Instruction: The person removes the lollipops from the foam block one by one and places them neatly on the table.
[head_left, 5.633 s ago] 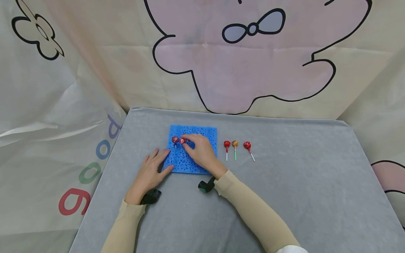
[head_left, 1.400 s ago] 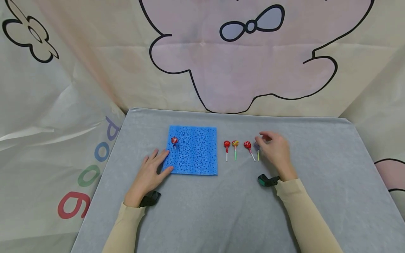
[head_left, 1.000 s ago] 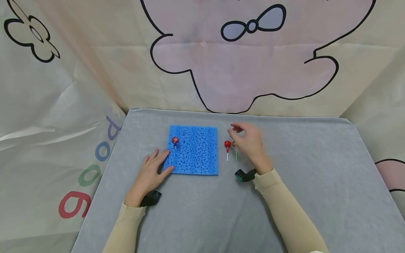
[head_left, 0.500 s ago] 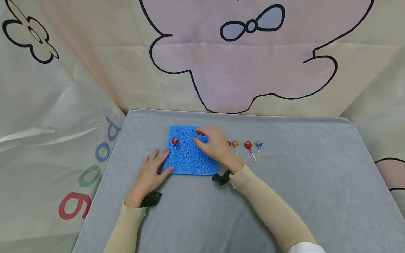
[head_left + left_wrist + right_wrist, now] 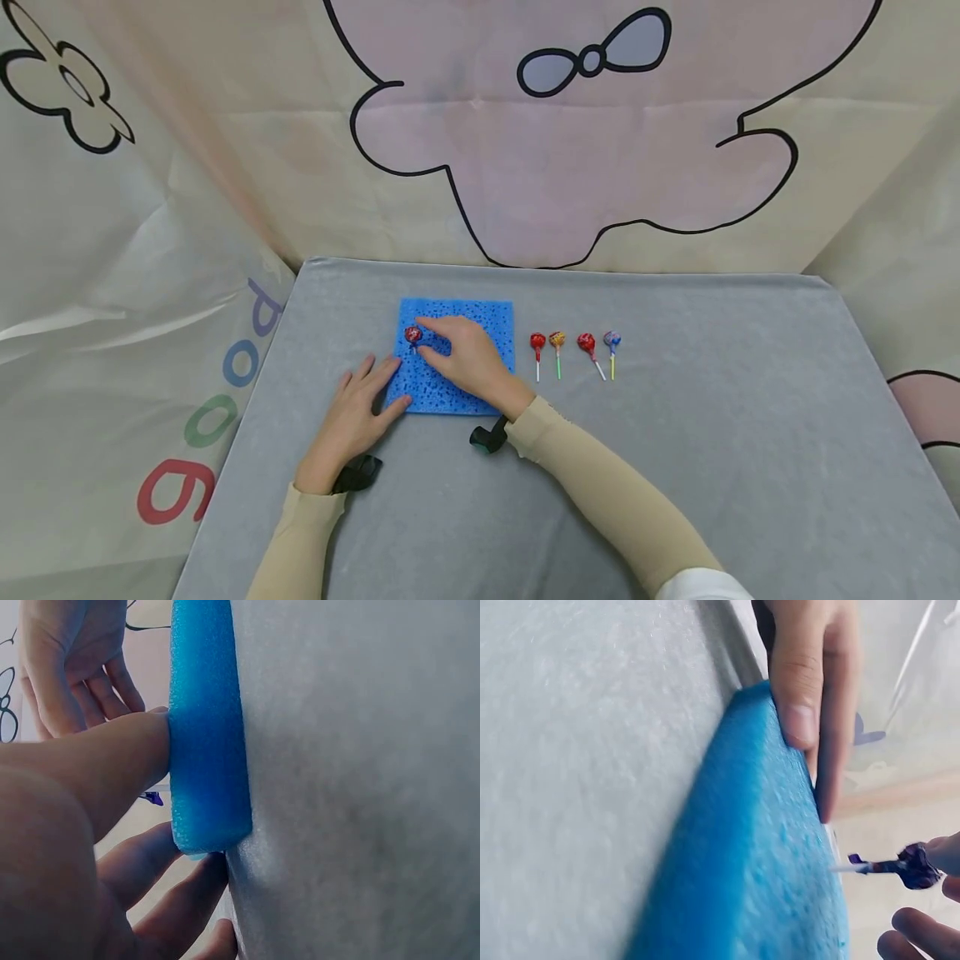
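A lollipop with a dark red wrapper stands on its stick in the blue foam block, towards the block's left side. My right hand reaches over the foam, thumb and index finger spread on either side of the lollipop's head. In the right wrist view, a fingertip overlaps the wrapped head, and the white stick runs into the foam. My left hand rests at the block's lower left corner with its fingers extended. Its thumb lies against the foam in the left wrist view.
Right of the foam, lollipops lie in a row on the grey cloth: a red one, a yellow one, another red one and a blue one. A printed curtain hangs behind the table.
Earlier my right hand held a lollipop at the foam, then was beside a lollipop at the row's right end. It has since moved left, back to the foam's remaining lollipop. My left hand stays put.
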Tool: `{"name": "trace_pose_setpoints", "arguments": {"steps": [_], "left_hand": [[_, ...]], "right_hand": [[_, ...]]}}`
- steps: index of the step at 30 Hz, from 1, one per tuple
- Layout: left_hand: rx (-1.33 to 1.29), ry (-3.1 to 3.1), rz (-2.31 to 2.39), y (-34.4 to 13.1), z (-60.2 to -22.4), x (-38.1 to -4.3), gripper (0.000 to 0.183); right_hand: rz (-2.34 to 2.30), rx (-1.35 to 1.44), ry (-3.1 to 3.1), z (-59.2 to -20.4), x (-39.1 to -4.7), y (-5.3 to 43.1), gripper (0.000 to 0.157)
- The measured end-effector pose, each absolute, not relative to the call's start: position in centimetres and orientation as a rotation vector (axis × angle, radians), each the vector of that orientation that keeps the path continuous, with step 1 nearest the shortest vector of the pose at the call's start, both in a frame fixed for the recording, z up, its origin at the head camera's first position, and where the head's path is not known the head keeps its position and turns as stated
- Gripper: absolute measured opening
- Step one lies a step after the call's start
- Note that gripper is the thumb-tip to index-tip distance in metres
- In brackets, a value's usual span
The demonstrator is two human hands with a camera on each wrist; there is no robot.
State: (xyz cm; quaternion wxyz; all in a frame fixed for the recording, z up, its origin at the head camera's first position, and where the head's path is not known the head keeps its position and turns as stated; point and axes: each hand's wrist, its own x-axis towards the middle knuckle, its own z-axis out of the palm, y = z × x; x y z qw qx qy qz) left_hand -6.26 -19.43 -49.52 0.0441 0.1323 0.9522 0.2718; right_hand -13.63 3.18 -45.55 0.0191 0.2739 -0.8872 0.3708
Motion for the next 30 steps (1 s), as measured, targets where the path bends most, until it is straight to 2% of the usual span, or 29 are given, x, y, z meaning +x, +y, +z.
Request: {"name": "trace_pose_setpoints", "arguments": {"steps": [8, 17, 30], "left_hand": [[0.387, 2.896, 0.815, -19.5, -49.6, -6.3, 0.073], [0.389, 2.905, 0.803, -19.5, -49.7, -6.3, 0.073], [0.397, 2.904, 0.810, -19.4, -49.5, -6.4, 0.073]], "right_hand": [[1.153, 0.820, -2.744, -46.2, -13.7, 1.8, 0.045], [1.206, 0.799, -2.693, -46.5, -13.6, 1.2, 0.035], [1.214, 0.814, -2.632, -46.0, -13.6, 1.2, 0.032]]}}
